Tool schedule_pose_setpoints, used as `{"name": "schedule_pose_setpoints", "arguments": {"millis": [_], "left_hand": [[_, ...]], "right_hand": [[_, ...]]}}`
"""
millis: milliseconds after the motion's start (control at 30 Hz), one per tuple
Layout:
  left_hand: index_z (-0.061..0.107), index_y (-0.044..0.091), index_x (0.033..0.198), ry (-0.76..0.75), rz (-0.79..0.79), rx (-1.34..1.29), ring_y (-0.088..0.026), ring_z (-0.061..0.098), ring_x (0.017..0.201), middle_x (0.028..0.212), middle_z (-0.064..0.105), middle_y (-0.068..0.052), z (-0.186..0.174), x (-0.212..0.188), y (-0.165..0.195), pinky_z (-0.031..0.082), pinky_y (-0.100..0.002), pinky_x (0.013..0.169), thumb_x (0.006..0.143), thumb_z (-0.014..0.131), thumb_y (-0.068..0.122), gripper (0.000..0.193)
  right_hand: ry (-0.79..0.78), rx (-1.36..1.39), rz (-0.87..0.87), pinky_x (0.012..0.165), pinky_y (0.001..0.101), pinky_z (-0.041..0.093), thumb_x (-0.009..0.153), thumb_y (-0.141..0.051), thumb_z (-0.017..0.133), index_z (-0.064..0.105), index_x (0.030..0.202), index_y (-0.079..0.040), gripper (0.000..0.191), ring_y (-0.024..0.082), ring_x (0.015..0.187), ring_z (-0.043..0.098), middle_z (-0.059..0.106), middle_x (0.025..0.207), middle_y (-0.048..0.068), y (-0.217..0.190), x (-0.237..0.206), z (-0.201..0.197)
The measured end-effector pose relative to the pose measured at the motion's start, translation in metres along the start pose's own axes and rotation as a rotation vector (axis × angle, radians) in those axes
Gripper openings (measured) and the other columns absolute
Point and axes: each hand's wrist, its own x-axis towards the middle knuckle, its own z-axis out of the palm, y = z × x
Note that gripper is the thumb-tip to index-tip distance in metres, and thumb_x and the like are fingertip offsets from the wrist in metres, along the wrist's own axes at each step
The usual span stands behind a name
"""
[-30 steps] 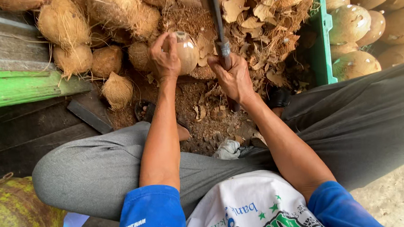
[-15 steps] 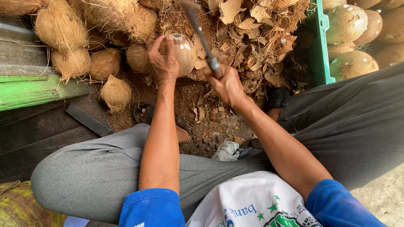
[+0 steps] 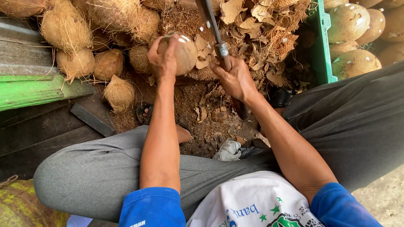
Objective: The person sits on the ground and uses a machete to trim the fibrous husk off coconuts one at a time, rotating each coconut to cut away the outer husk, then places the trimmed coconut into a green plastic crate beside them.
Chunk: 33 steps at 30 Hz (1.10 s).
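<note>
Person's sitting w/ knees apart, working over a heap of brown husk scraps (image 3: 257, 21). Left hand (image 3: 164, 58) is cupping a partly peeled coconut (image 3: 182, 52), fingers wrapped round its near side and closed snug on it, so the nut's sitting right in the palm, just above the scrap-covered ground. Right hand (image 3: 235, 79) is gripping the handle of a long cleaver-type knife (image 3: 208, 18), fingers shut tight round it, blade pointing away from the fingers and tilted a bit left, just beside the nut but not touching afaict.

Handling-wise, imo that nut is hard and stiff, fairly heavy for one hand, round so it's prob wanting to roll, and the leftover fibre is giving decent grip. Best hold looks like the side away from the blade, fingers kept clear of the edge.

Beyond the left fingers: unpeeled hairy coconuts (image 3: 65, 28). Out past the right fingers: green crate (image 3: 321, 44) w/ cleaned nuts (image 3: 347, 20).
</note>
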Motion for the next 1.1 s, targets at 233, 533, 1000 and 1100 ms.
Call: {"name": "schedule_pose_setpoints", "arguments": {"millis": [233, 533, 1000, 1100], "left_hand": [[0.081, 0.015, 0.103, 0.236, -0.243, 0.076, -0.023, 0.066, 0.091, 0.098, 0.073, -0.008, 0.014, -0.003, 0.007, 0.051, -0.044, 0.08, 0.076, 0.076, 0.066, 0.057], [0.08, 0.014, 0.105, 0.236, -0.107, 0.008, -0.019, 0.069, 0.085, 0.095, 0.076, -0.004, 0.024, 0.008, -0.017, 0.058, -0.04, 0.072, 0.081, 0.072, 0.062, 0.053], [0.057, 0.012, 0.135, 0.418, 0.138, 0.399, -0.044, 0.053, 0.125, 0.135, 0.053, -0.023, 0.022, -0.011, -0.013, 0.044, -0.066, 0.096, 0.072, 0.085, 0.059, 0.083], [0.051, 0.016, 0.145, 0.256, 0.311, 0.39, -0.045, 0.053, 0.127, 0.14, 0.05, -0.023, 0.025, -0.025, -0.009, 0.045, -0.065, 0.098, 0.063, 0.089, 0.06, 0.1]], "right_hand": [[-0.081, -0.15, -0.029, 0.04, 0.0331, 0.043, 0.099, -0.038, 0.064, 0.045, 0.071, -0.019, 0.039, 0.011, 0.045, 0.042, 0.049, 0.059, -0.002, 0.024, -0.004, 0.022], [-0.032, -0.049, 0.028, 0.041, 0.0355, 0.04, 0.101, -0.032, 0.063, 0.053, 0.079, -0.01, 0.033, 0.011, 0.045, 0.041, 0.05, 0.06, -0.001, 0.026, 0.005, 0.022], [-0.02, -0.064, 0.013, 0.041, 0.0342, 0.045, 0.101, -0.04, 0.059, 0.038, 0.077, -0.02, 0.038, 0.012, 0.048, 0.042, 0.046, 0.061, -0.001, 0.007, 0.008, 0.01], [-0.005, -0.037, 0.027, 0.042, 0.035, 0.049, 0.099, -0.034, 0.059, 0.04, 0.073, -0.018, 0.035, 0.011, 0.048, 0.048, 0.05, 0.062, -0.001, 0.008, 0.006, 0.013]]}}
